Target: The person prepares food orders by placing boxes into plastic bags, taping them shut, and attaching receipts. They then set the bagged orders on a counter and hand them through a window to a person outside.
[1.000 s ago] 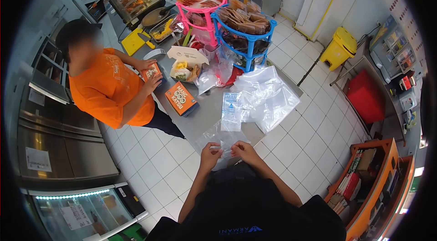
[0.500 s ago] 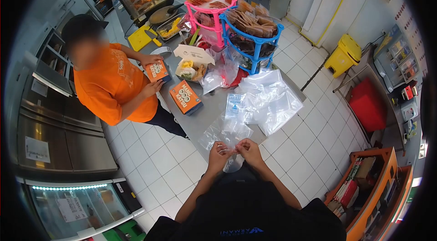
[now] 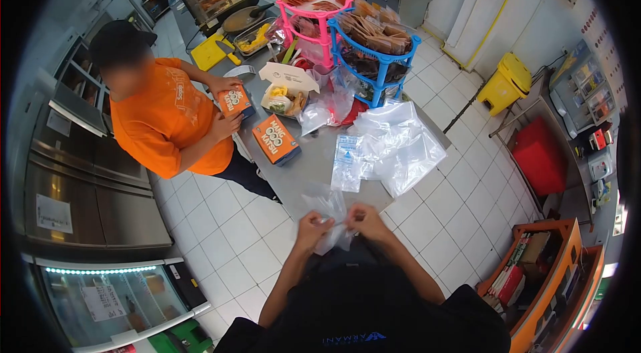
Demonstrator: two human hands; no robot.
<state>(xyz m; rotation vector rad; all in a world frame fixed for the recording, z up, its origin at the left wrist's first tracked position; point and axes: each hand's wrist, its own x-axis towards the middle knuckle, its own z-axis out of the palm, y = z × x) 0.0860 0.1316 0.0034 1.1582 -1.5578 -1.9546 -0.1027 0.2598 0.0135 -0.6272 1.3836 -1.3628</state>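
Between my hands is a clear plastic bag (image 3: 325,203), held close to my body at the near edge of the metal table (image 3: 304,183). My left hand (image 3: 312,229) pinches it on one side, and my right hand (image 3: 366,221) pinches it on the other. Part of the bag hangs down between them, blurred a little. Just beyond lie a flat packet with blue print (image 3: 346,161) and a spread stack of clear plastic bags (image 3: 406,149). Left of these stands a closed orange box (image 3: 275,139) with white lettering.
Across the table a person in an orange shirt (image 3: 170,123) holds another orange box (image 3: 234,101). An open food box (image 3: 286,93) stands nearby. Pink (image 3: 314,26) and blue (image 3: 377,53) tiered racks hold packets. A yellow bin (image 3: 505,84) and orange shelf (image 3: 534,279) are to the right.
My hands have moved slightly apart, drawing the clear bag off the tabletop toward me. The flat blue-printed packet is now more fully uncovered.
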